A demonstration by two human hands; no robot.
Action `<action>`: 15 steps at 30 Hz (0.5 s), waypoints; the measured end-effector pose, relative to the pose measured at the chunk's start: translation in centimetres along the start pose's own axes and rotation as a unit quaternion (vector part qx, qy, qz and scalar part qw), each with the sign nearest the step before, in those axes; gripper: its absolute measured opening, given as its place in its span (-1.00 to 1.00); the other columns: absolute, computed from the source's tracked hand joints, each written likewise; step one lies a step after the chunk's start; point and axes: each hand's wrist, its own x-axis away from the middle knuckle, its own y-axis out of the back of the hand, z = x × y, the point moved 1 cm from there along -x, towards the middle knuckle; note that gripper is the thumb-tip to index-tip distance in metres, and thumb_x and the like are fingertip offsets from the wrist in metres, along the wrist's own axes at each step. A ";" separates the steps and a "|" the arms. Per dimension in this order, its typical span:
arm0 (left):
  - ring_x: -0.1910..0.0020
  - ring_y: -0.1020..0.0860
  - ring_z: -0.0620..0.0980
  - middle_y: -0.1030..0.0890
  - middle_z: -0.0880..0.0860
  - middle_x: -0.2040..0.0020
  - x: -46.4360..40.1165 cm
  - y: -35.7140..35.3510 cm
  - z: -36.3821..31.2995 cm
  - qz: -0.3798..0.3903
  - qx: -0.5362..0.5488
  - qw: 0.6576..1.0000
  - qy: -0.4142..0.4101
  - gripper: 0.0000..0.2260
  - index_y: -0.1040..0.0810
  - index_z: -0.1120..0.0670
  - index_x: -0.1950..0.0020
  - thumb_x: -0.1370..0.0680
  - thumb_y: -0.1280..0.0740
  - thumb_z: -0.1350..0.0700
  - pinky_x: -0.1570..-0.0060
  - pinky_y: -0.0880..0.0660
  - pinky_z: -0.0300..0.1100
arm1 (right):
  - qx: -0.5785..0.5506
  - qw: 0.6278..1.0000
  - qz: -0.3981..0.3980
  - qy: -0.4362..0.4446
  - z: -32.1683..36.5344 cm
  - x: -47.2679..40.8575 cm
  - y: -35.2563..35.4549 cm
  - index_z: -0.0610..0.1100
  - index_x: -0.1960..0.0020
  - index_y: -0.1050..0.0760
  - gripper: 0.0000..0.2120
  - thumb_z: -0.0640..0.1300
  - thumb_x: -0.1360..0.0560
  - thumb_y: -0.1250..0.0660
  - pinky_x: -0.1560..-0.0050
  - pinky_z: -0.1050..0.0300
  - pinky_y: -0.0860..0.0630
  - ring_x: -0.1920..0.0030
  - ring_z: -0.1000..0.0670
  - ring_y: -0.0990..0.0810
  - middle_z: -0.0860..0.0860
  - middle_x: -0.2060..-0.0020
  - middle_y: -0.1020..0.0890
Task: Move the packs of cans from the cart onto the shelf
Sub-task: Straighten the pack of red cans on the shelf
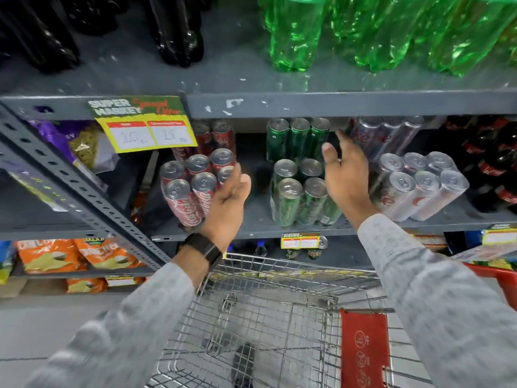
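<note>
Three shrink-wrapped packs of cans stand on the grey shelf (251, 222): a red cola pack (187, 189) at left, a green pack (300, 197) in the middle, a silver pack (419, 186) at right. More cans stand behind each. My left hand (228, 203) hovers with fingers apart by the red pack's right side; whether it touches is unclear. My right hand (345, 175) is open between the green and silver packs, holding nothing. The wire cart (265, 317) below holds no packs in its visible part.
Green bottles (363, 32) and dark bottles (173, 29) stand on the upper shelf. A yellow price tag (148, 133) hangs from its edge. A slanted grey shelf upright (70, 186) crosses at left. Orange snack bags (81, 256) fill the lower shelf. Dark cola bottles (489, 163) stand at right.
</note>
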 end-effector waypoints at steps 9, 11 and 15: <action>-0.04 -0.60 -0.26 -0.65 0.10 -0.17 0.2 13.1 -1.0 -0.226 -0.030 0.971 -0.077 -0.68 -0.50 0.29 -0.38 -0.63 -0.25 0.30 -0.11 -0.51 -0.32 | -0.083 0.977 0.182 0.069 9.6 4.5 -11.0 -0.16 -0.56 -0.36 -0.51 -0.06 -0.66 -0.23 -0.52 0.04 -0.35 -0.49 -0.09 -0.47 -0.11 -0.49 -0.50; -0.25 -0.55 -0.06 -0.55 0.25 -0.38 -1.4 13.4 0.5 -0.205 0.006 0.979 0.000 -0.57 -0.47 0.23 -0.43 -0.61 -0.34 0.06 -0.26 -0.48 -0.19 | -0.130 0.961 0.236 -0.064 9.3 4.8 -12.9 -0.08 -0.65 -0.17 -0.39 0.03 -0.66 -0.23 -0.53 0.06 -0.25 -0.56 -0.08 -0.35 -0.07 -0.58 -0.36; -0.39 -0.52 0.01 -0.56 0.00 -0.41 -2.3 14.3 3.5 -0.097 0.040 0.989 0.102 -0.31 -0.46 -0.06 -0.47 -0.47 -0.22 -0.43 -0.29 -0.48 -0.05 | -0.246 0.904 0.290 -0.195 7.2 5.6 -16.0 0.06 -0.67 -0.07 -0.35 0.06 -0.65 -0.24 -0.55 -0.03 -0.27 -0.52 -0.01 -0.40 0.06 -0.57 -0.37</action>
